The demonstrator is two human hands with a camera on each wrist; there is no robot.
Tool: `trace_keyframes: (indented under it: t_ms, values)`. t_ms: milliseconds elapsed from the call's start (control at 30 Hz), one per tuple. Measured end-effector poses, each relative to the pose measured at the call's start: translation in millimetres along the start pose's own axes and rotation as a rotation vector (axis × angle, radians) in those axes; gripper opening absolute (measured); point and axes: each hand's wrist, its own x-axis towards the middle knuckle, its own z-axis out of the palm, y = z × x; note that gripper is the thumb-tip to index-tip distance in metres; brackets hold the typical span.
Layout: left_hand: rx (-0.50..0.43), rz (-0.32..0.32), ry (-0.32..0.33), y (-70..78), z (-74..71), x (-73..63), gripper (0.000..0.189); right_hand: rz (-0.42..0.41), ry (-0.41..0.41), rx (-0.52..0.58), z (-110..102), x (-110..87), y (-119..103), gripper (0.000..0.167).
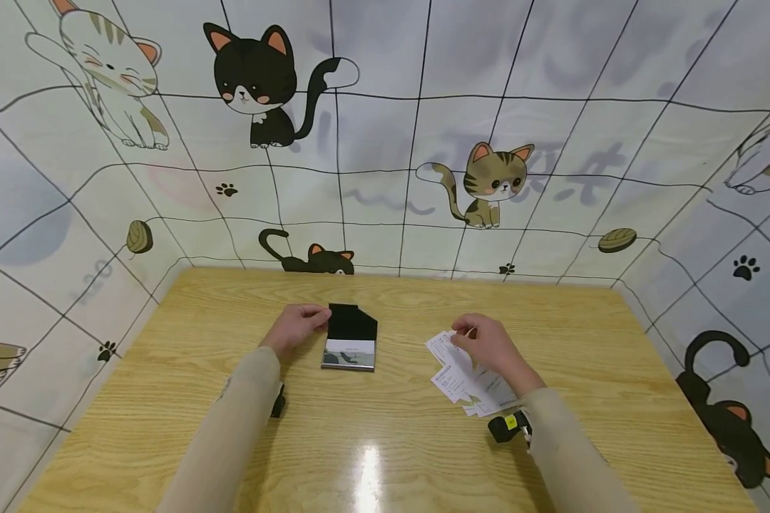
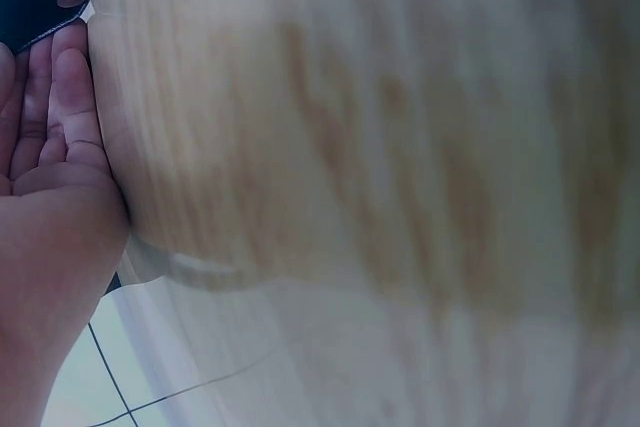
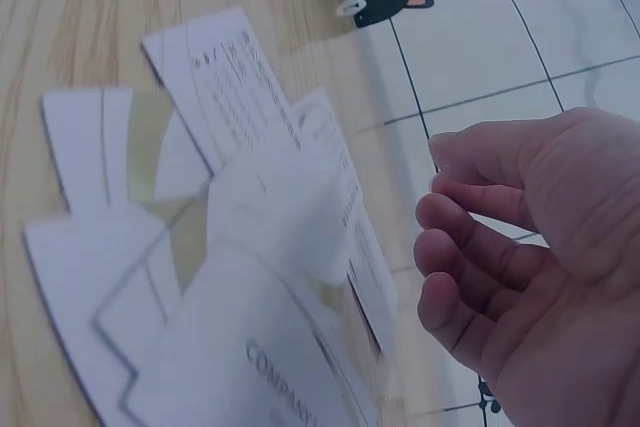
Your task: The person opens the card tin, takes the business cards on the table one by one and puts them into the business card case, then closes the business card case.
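Observation:
A business card case (image 1: 353, 324) lies unfolded on the table, its black lid flap pointing away from me. Printed cards (image 1: 349, 348) show in its lower, metal-edged half. My left hand (image 1: 295, 329) pinches the left edge of the black flap, and in the left wrist view the fingers (image 2: 70, 97) reach under its dark corner. Over on the right, my right hand (image 1: 488, 348) hovers above a loose spread of white business cards (image 1: 449, 385). Its fingers are loosely curled with nothing between them. A blurred card (image 3: 275, 197) lies over the others in the right wrist view.
The wooden table (image 1: 398, 442) ends at the back against a cat-patterned cloth (image 1: 385, 142), which also hangs along both sides. Each wrist wears a small black camera; the right camera (image 1: 505, 427) sits just in front of the cards.

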Motion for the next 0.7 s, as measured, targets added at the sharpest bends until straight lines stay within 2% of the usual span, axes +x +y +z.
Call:
trace_keyframes:
  t_ms: [267,400,700]
  values:
    - [-0.001,-0.009,0.006,0.4,-0.3,-0.9,0.035,0.036,-0.037,-0.038,-8,-7.5,7,0.02]
    - [0.004,-0.01,0.005,-1.0,-0.1,0.2,0.035,0.073,-0.076,-0.068,-7,-9.9,9,0.026]
    - [0.01,0.004,-0.001,-2.2,-0.9,1.1,0.034,0.086,-0.159,-0.173,-6,-12.1,6,0.045]
